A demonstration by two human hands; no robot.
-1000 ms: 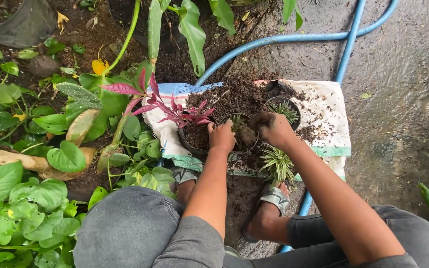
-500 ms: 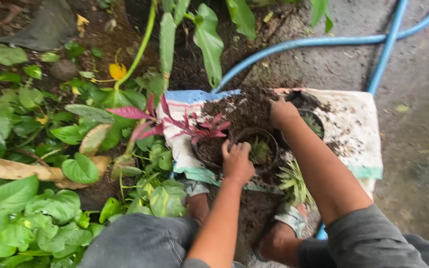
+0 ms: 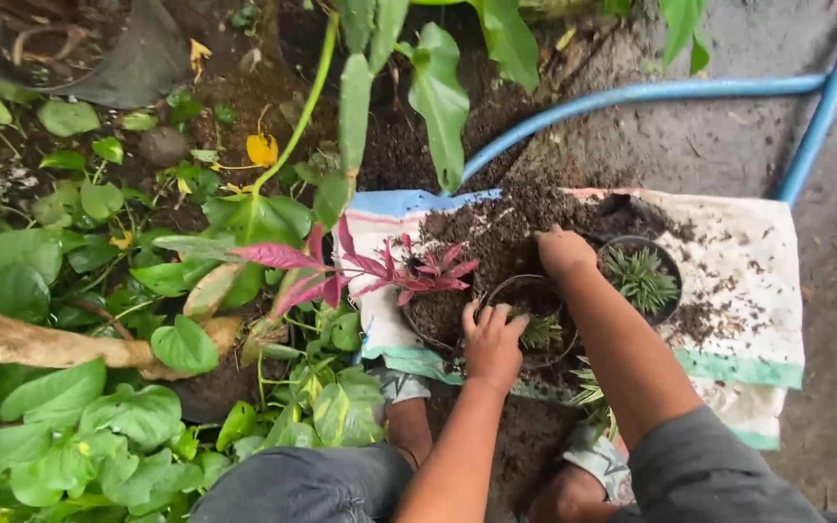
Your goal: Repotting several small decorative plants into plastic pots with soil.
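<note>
My left hand (image 3: 492,341) rests on the near rim of a small black pot (image 3: 525,291), which holds a little green spiky plant (image 3: 539,331). My right hand (image 3: 562,250) is knuckles-up with closed fingers in the pile of dark soil (image 3: 496,218) just behind that pot; what it grips is hidden. The soil lies on a white woven sack (image 3: 743,281). A second black pot with a green spiky plant (image 3: 640,278) stands to the right of my right forearm. A pot with a red-leaved plant (image 3: 380,271) stands to the left.
A blue hose (image 3: 651,92) curves across wet concrete behind the sack. Dense green leaves (image 3: 99,407) and a brown stem (image 3: 41,344) fill the left. Another spiky plant (image 3: 595,397) lies by my sandalled foot (image 3: 588,455). My knees in grey trousers are at the bottom.
My right hand has drawn back from the far soil pile towards the pot. The left hand stays on the pot's rim. The camera has shifted, so everything sits lower and further right.
</note>
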